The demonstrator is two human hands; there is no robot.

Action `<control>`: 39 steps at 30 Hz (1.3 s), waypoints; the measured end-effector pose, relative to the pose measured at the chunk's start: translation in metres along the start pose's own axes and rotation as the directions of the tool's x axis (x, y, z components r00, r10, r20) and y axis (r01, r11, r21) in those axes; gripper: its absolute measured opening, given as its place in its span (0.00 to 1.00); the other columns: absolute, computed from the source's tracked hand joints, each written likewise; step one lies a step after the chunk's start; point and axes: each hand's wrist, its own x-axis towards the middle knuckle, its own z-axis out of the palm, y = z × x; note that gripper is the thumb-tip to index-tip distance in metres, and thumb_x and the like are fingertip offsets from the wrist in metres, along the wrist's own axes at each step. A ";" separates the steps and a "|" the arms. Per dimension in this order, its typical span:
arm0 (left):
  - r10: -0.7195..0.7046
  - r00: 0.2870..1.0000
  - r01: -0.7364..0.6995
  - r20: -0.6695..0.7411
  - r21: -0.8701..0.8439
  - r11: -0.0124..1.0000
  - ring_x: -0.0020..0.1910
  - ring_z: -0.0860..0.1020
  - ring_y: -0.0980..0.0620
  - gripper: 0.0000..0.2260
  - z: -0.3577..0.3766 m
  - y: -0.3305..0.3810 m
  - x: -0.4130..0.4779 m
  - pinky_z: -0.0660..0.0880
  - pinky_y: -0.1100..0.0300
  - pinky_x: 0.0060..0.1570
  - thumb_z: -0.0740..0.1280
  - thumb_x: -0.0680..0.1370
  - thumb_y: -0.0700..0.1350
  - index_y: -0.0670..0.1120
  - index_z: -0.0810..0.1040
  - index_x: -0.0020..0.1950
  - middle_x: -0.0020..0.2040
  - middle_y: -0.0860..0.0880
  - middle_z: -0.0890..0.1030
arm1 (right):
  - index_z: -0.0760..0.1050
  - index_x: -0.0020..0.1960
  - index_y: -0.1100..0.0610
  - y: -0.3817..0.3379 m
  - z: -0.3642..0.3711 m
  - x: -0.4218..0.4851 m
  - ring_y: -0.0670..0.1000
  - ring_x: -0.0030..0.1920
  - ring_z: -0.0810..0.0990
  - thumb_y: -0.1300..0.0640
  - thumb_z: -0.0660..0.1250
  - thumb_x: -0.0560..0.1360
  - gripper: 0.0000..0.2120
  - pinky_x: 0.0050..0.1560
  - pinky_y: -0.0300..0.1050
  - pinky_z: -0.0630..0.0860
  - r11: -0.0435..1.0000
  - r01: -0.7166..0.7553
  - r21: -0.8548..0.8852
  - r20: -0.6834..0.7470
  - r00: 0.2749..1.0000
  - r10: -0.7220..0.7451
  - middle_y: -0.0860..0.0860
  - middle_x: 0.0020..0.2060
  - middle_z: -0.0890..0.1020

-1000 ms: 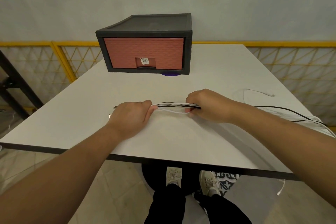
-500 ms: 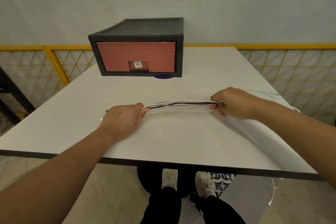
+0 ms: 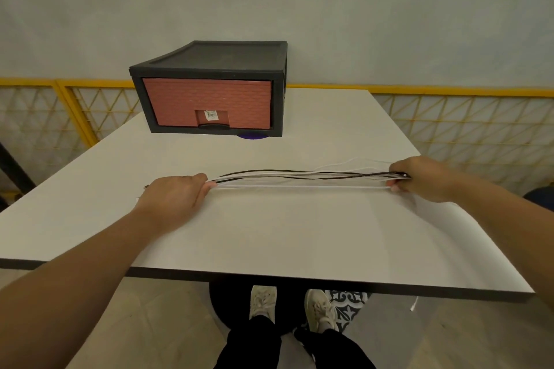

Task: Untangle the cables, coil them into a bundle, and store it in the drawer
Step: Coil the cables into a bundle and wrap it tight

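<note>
Table (image 3: 269,234): white top with a dark edge, taking up the middle of the view and carrying everything below except the railing and the shoes.
Railing (image 3: 449,90): yellow bar with mesh panels, running behind the table on the left and the right.
Drawer unit (image 3: 227,57): dark frame, standing at the far end of the table, left of centre.
Drawer (image 3: 207,102): reddish woven-look front, sitting closed in the frame and wearing a white sticker (image 3: 211,115) above its handle recess.
Cables (image 3: 299,180): white and black strands, stretching left to right between the two hands, nearer than the drawer unit. Whether they are touching the table cannot be told. One thin white strand is bowing toward the far side near the right hand.
Left hand (image 3: 174,198): resting on the table, its curled fingers gripping the left end of the cables.
Right hand (image 3: 419,178): gripping the right end of the cables, close to the table's right edge.
Shoes (image 3: 263,302): pale pair, standing on the floor below the near edge.
Purple disc (image 3: 253,137): peeking out from under the drawer unit's near right corner.
</note>
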 end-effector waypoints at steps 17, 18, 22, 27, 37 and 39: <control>0.022 0.994 -0.024 -0.107 -0.011 1.000 0.38 0.80 0.40 0.26 0.010 -0.020 0.000 0.69 0.52 0.35 0.42 0.79 0.60 0.45 0.73 0.51 0.40 0.45 0.81 | 0.76 0.54 0.47 -0.038 -0.042 0.012 0.48 0.54 0.75 0.41 0.70 0.72 0.15 0.55 0.41 0.71 0.998 -0.043 -0.040 0.164 0.985 0.049 0.43 0.51 0.79; 0.028 0.993 -0.029 -0.116 -0.010 1.000 0.38 0.80 0.40 0.27 0.010 -0.019 0.000 0.69 0.52 0.35 0.41 0.78 0.60 0.45 0.73 0.51 0.40 0.45 0.81 | 0.77 0.56 0.48 -0.054 -0.042 0.015 0.49 0.54 0.76 0.39 0.69 0.72 0.17 0.56 0.43 0.71 0.998 -0.012 -0.062 0.087 0.996 0.018 0.45 0.52 0.80; 0.031 0.992 -0.030 -0.125 0.011 0.999 0.37 0.80 0.40 0.27 0.010 -0.017 0.000 0.69 0.54 0.34 0.40 0.78 0.60 0.45 0.73 0.51 0.40 0.46 0.81 | 0.74 0.65 0.51 -0.147 -0.013 0.027 0.51 0.57 0.75 0.39 0.67 0.74 0.24 0.58 0.45 0.71 0.958 0.283 0.052 -0.164 0.949 -0.271 0.49 0.59 0.79; 0.105 0.967 -0.094 -0.234 0.056 0.994 0.19 0.73 0.44 0.29 0.014 -0.021 -0.001 0.59 0.64 0.24 0.43 0.83 0.59 0.44 0.73 0.38 0.24 0.48 0.75 | 0.64 0.71 0.55 -0.258 0.047 0.051 0.56 0.64 0.68 0.42 0.62 0.77 0.28 0.64 0.50 0.63 0.817 0.540 -0.203 -0.228 0.785 -0.576 0.54 0.64 0.73; 0.083 0.946 -0.082 -0.314 0.015 0.996 0.16 0.70 0.45 0.28 0.019 -0.023 0.002 0.53 0.66 0.24 0.42 0.84 0.59 0.45 0.71 0.36 0.22 0.50 0.71 | 0.72 0.57 0.61 -0.256 0.052 0.074 0.57 0.53 0.70 0.54 0.54 0.83 0.13 0.47 0.49 0.64 0.814 0.556 -0.167 -0.311 0.754 -0.579 0.57 0.53 0.72; 0.094 0.947 -0.095 -0.308 0.012 0.995 0.16 0.70 0.45 0.29 0.018 -0.022 0.002 0.54 0.65 0.24 0.41 0.84 0.59 0.45 0.71 0.37 0.22 0.50 0.72 | 0.72 0.58 0.60 -0.254 0.048 0.071 0.56 0.53 0.70 0.53 0.53 0.83 0.13 0.49 0.49 0.65 0.823 0.546 -0.156 -0.257 0.782 -0.568 0.57 0.53 0.72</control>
